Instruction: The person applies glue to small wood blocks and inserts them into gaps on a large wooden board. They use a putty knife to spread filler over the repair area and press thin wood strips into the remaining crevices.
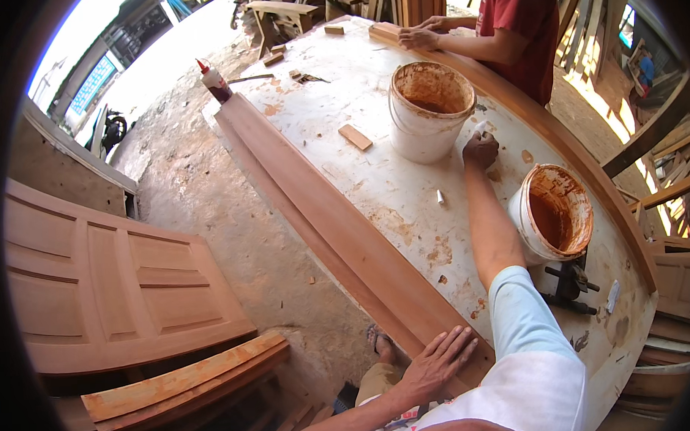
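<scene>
My left hand (440,362) lies with fingers stretched over the near end of a long reddish-brown wooden board (338,235) along the table's left edge. Reaching across the table, my right hand (480,150) is closed beside a white bucket (412,133) stained inside with brown paste. A small whitish thing (482,126) shows at its fingertips; its kind is unclear. Nearer my right forearm stands a second bucket (529,223) holding brown paste. On the tabletop lie a small white nozzle-shaped piece (440,198) and a little wooden block (355,137).
A red-capped glue bottle (216,82) stands at the board's far end. Across the table, a person in a red shirt (517,35) has hands on a long wooden piece (586,158). A dark metal clamp (569,284) sits by the nearer bucket. Panelled door (119,280) leans at left.
</scene>
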### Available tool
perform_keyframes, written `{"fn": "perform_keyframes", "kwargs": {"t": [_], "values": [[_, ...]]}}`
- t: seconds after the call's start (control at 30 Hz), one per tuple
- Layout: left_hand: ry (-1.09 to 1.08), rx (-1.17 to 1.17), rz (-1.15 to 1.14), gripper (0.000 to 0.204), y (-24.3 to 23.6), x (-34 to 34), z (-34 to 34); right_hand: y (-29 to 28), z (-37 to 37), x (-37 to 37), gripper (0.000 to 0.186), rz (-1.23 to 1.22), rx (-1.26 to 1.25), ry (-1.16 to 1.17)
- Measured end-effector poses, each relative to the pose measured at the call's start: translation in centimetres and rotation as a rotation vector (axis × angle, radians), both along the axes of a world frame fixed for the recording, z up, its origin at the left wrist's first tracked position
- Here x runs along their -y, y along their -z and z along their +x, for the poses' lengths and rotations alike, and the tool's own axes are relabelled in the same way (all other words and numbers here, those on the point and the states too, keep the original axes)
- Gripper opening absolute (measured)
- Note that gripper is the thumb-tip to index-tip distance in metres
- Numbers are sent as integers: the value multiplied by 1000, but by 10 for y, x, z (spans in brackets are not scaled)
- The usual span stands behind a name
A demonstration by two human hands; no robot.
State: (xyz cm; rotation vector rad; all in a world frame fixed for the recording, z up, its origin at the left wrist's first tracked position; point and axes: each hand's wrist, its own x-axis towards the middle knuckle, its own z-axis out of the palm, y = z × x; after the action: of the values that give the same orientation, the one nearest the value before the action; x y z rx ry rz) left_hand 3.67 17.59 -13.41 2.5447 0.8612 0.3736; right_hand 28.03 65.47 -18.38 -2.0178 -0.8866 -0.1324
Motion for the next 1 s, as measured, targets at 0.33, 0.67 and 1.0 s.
{"fn": "perform_keyframes", "kwargs": {"t": [0.33,0.67,1.0], "values": [[10,-14,-84,100,-24,-9,1,-2,-22,44,33,68,-38,-70],[20,-9,-164,106,-29,-7,1,-11,-14,54,39,-132,90,-138],[3,50,-146,92,-25,-7,7,-68,-47,267,25,165,-71,-921]]}}
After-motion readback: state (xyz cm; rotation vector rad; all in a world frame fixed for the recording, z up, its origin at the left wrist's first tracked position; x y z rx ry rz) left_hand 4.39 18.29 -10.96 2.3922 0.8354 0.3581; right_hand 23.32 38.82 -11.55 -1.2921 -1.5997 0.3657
